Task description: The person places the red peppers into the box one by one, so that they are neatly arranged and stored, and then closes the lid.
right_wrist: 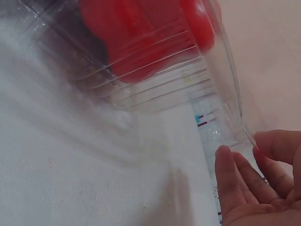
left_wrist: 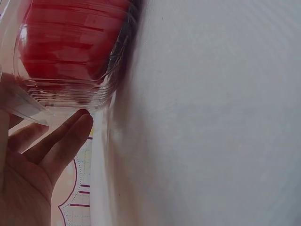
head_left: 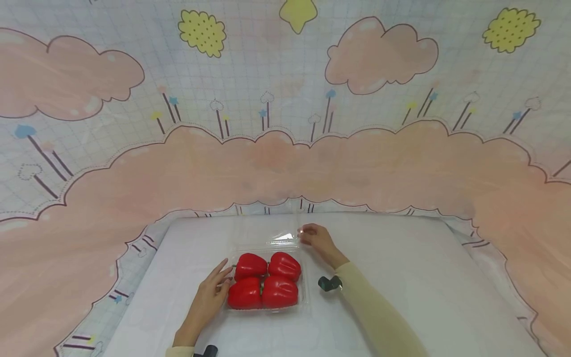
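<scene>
Several red bell peppers point(head_left: 280, 292) sit in two rows inside a clear plastic clamshell container point(head_left: 305, 285) on the white table. Its transparent lid point(head_left: 256, 233) is raised and folded back at the far side, catching a bright reflection. My right hand point(head_left: 315, 239) pinches the lid's right edge between thumb and fingertips, seen closely in the right wrist view. At the container's left side is my left hand point(head_left: 209, 291), its fingers spread along the wall and rim. In the left wrist view, fairly straight fingertips point(left_wrist: 83, 123) rest against the ribbed plastic wall.
The white-covered table point(head_left: 401, 258) extends around the container. Behind it and at the sides hangs a cloth printed with pink clouds point(head_left: 383, 54). A dark wrist device point(head_left: 330, 283) is strapped at the right sleeve, and another point(head_left: 208, 351) at the left.
</scene>
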Demonstrator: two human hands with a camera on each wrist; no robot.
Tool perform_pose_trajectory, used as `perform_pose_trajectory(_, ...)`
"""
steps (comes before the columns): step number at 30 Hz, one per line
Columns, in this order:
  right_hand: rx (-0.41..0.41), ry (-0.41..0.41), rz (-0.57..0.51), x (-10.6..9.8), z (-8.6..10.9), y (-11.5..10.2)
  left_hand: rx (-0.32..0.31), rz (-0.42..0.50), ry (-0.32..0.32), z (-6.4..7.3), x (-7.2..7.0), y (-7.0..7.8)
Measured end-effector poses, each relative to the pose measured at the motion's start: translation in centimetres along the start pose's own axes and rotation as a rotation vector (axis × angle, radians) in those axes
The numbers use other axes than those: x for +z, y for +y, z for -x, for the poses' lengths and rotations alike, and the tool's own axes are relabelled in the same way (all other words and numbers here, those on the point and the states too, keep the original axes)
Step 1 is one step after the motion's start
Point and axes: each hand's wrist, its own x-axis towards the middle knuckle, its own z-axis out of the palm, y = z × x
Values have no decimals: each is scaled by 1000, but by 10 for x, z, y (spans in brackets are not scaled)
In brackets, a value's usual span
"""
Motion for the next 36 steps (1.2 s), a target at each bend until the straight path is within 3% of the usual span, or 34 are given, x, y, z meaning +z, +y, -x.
perform_pose_trajectory(13,-24,13,-61,-1,7,-8,-21,-10,-9,-1,0,1)
perform_pose_trajectory(36,-157,73,21,0,17,-5,-20,-7,-13,-2,-2,7)
